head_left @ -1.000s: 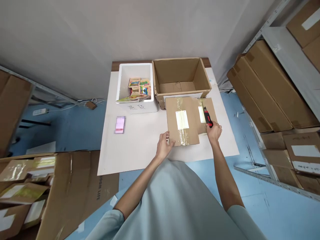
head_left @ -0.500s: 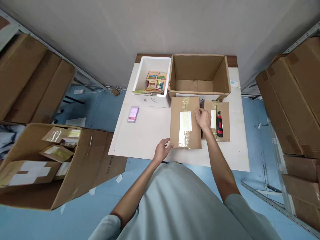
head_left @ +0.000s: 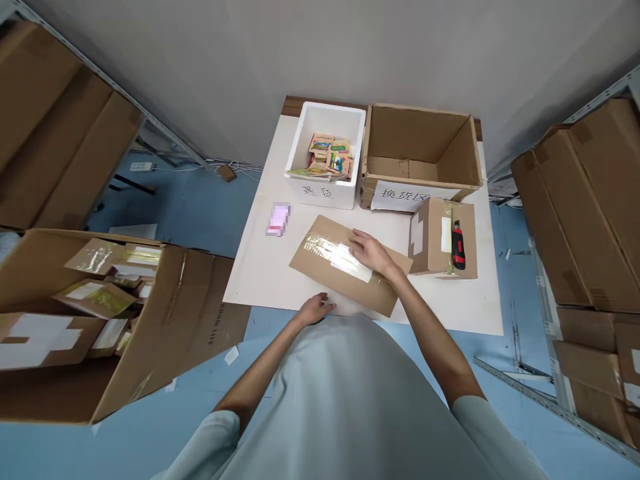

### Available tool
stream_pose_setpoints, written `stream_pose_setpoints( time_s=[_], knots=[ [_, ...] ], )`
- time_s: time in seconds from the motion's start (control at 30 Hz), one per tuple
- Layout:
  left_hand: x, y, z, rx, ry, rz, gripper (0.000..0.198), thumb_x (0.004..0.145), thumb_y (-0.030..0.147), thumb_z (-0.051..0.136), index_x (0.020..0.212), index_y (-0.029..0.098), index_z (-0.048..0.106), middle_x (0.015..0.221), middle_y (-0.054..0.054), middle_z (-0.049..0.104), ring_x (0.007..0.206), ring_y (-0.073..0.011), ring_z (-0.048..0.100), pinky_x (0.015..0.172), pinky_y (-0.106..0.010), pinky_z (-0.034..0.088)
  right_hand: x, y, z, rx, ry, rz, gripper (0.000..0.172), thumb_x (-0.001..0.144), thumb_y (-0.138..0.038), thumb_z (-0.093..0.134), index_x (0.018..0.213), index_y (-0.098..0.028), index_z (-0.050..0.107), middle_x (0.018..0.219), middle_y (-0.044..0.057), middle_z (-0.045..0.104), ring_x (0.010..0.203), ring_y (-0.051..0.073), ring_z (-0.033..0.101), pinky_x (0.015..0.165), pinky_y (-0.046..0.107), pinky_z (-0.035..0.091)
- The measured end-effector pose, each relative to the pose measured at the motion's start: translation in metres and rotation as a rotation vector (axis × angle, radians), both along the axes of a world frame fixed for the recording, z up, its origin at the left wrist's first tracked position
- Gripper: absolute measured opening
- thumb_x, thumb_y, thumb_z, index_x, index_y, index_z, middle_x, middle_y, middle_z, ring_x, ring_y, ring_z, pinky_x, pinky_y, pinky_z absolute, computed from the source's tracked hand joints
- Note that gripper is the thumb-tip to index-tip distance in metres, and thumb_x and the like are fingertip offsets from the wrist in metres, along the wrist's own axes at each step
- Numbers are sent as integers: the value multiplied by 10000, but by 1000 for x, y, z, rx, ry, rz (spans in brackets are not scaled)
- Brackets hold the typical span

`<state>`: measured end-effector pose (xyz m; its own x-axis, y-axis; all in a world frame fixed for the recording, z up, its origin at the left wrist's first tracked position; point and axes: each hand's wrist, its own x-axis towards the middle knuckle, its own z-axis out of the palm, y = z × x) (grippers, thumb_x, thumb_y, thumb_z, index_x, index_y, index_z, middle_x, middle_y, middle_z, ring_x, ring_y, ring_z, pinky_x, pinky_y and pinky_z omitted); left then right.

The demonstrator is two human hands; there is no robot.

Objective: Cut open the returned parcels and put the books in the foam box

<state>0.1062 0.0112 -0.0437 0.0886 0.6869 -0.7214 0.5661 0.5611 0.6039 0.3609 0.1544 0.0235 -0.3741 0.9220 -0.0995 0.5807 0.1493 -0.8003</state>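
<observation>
A flat brown cardboard box (head_left: 330, 275) lies askew on the table, with clear tape and a white label across its top. My right hand (head_left: 373, 253) rests on the label with fingers stretched out. Just off the box's near side, at the table's front edge, is my left hand (head_left: 315, 309), fingers apart and holding nothing. To the right stands a smaller taped box (head_left: 433, 233). A red and black utility knife (head_left: 457, 247) lies on top of it.
Behind are a white foam bin (head_left: 325, 195) containing small colourful packs and an open cardboard carton (head_left: 420, 113) with a handwritten sign. A blurred pink item (head_left: 278, 219) lies at left. A large carton of parcels (head_left: 165, 320) stands left; stacked boxes (head_left: 575, 220) line the right.
The flat box has turned from upright to slanted and shifted left, away from the smaller box. My right hand moved from its right side onto its top; my left hand came off its corner.
</observation>
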Motion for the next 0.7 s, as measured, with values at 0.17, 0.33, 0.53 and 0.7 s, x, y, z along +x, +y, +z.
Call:
stream_pose_setpoints(
  time_s=[0.17, 0.33, 0.53, 0.7],
  knots=[
    [-86, 25, -15, 8, 41, 137, 1117, 780, 466, 957, 1694, 83, 440, 1661, -338, 566, 1406, -424, 712, 1116, -477, 596, 2, -46, 6, 134, 21, -322, 457, 1031, -452, 697, 1397, -200, 806, 1689, 132, 623, 1607, 285, 537, 1366, 446, 404],
    [-133, 53, -27, 140, -133, 191, 1219, 737, 368, 1013, 1761, 206, 373, 1730, -278, 514, 1437, -399, 676, 1160, -501, 566, 56, -141, -19, 128, 7, -979, 625, 992, -621, 644, 1461, -215, 720, 1633, 201, 641, 1554, 367, 558, 1298, 618, 449],
    [-134, 71, -45, 182, -263, 27, 1061, 788, 350, 931, 1741, 273, 472, 1716, -199, 560, 1453, -399, 649, 1178, -530, 562, 33, -228, -77, -203, 198, -1172, 516, 641, -547, 803, 1046, -227, 784, 1097, 179, 849, 1138, 404, 775, 1059, 634, 594],
    [-140, 62, -47, 277, -332, -93, 915, 823, 514, 875, 1664, 287, 595, 1822, -155, 430, 1642, -417, 477, 1262, -551, 507, -6, -227, -86, -211, 266, -1236, 452, 599, -562, 783, 914, -238, 772, 1012, 128, 849, 1150, 398, 743, 1058, 608, 568]
  ],
)
